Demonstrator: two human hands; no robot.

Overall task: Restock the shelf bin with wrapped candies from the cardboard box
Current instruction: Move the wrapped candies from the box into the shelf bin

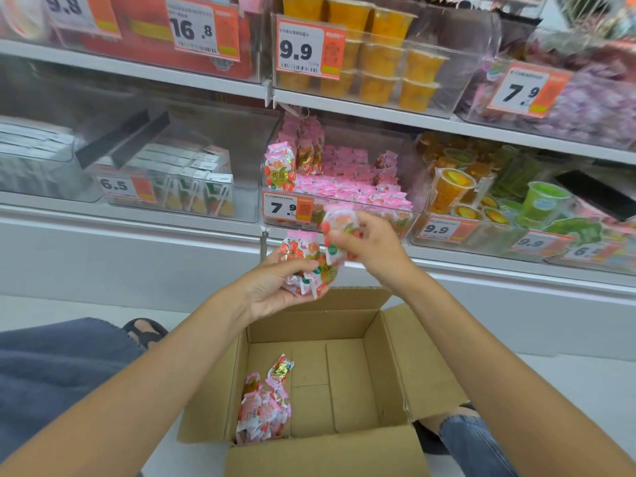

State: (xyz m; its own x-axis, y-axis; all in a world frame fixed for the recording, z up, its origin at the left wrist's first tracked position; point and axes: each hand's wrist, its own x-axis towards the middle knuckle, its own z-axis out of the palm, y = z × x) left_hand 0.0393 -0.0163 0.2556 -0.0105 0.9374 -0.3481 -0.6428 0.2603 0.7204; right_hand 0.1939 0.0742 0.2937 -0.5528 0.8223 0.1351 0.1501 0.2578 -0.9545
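A few candies are sitting in the cardboard box. The left hand is gripping a loose bunch, the right hand is pinching one candy just below the shelf bin. That overfull bunch is probably going to spill.

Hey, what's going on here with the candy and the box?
Restocking, partway through. The left hand holds a bunch of candies, and the right hand pinches one packet just in front of the bin with the 7.9 tag. The box below stands open, with only a small pile in its near-left corner.
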